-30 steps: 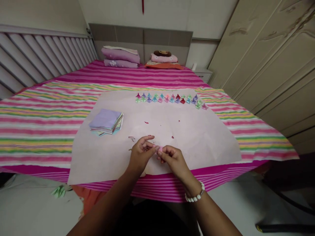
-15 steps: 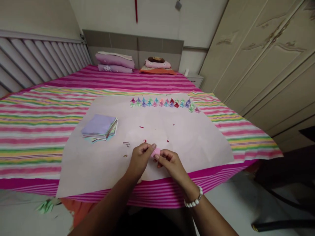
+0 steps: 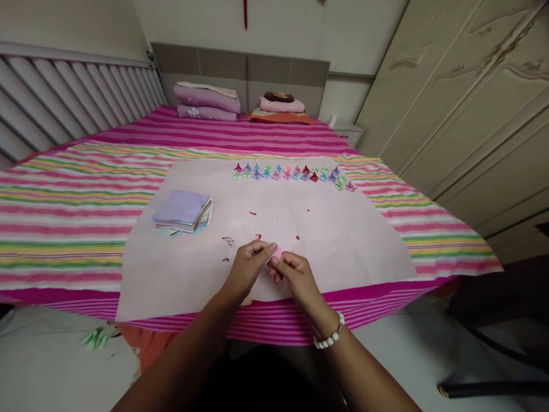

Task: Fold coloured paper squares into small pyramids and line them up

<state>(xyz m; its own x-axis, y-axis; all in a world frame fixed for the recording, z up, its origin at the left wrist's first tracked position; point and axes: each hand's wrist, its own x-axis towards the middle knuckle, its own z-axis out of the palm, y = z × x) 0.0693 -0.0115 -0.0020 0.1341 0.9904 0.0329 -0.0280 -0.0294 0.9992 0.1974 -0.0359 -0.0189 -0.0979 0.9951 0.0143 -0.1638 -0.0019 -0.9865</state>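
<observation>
Between my two hands is a small pink piece of paper [image 3: 278, 250], mostly covered by the fingers. My left hand [image 3: 253, 260] pinches its left side between thumb and fingers. From the right, my right hand [image 3: 294, 272] grips it with the thumb on top and the fingers curled; a white bead bracelet circles that wrist. Both hands are just above the near part of a large pale sheet [image 3: 343, 240]. To the left on this sheet lies a stack of coloured square papers [image 3: 182, 209], lilac on top. Folded paper pieces [image 3: 274, 173] in many colours stand in two rows along the far edge.
Small dark red scraps [image 3: 253, 213] and a brownish scrap [image 3: 225, 260] are scattered on the sheet. Below it spreads a striped bed cover [image 3: 64, 229]. Folded bedding [image 3: 208, 103] is piled by the headboard. A cream wardrobe [image 3: 467, 103] stands at the right.
The view has shifted slightly, so the bed and its contents sit a little higher and further right. My hands have drawn closer over the pink paper, and less of it shows.
</observation>
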